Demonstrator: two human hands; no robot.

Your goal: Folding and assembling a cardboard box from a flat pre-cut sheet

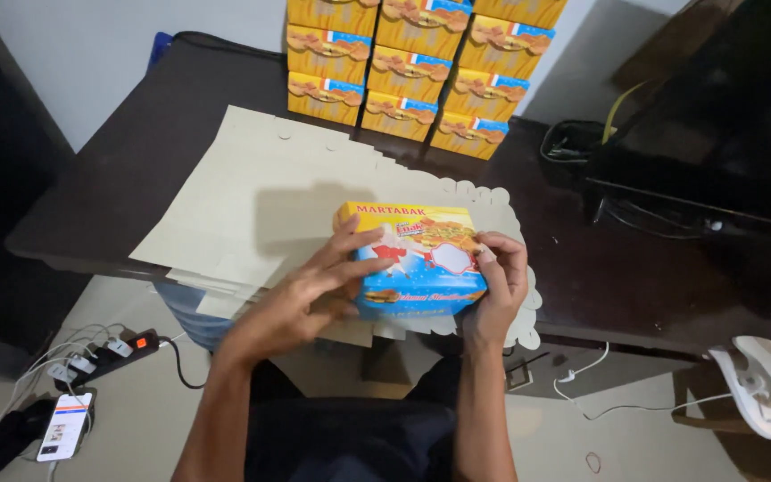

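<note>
Over flat cardboard sheets: hands (both) grip blue-yellow box.

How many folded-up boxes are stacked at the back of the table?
9 show: three columns of yellow food boxes stacked three high against the wall, the top row cut off by the picture edge. More may sit above, out of view.

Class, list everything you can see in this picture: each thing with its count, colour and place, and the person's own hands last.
Folded box: one, yellow and blue, held over the table edge.
Stacked boxes: about nine showing, yellow, at the table's back.
Flat cardboard sheets: a pile, beige, on the table.
Table: one, dark brown.
Power strip: one, black, on the floor.
Phone: one, white, on the floor.
Left hand: on the box's left side.
Right hand: gripping its right side.
</note>
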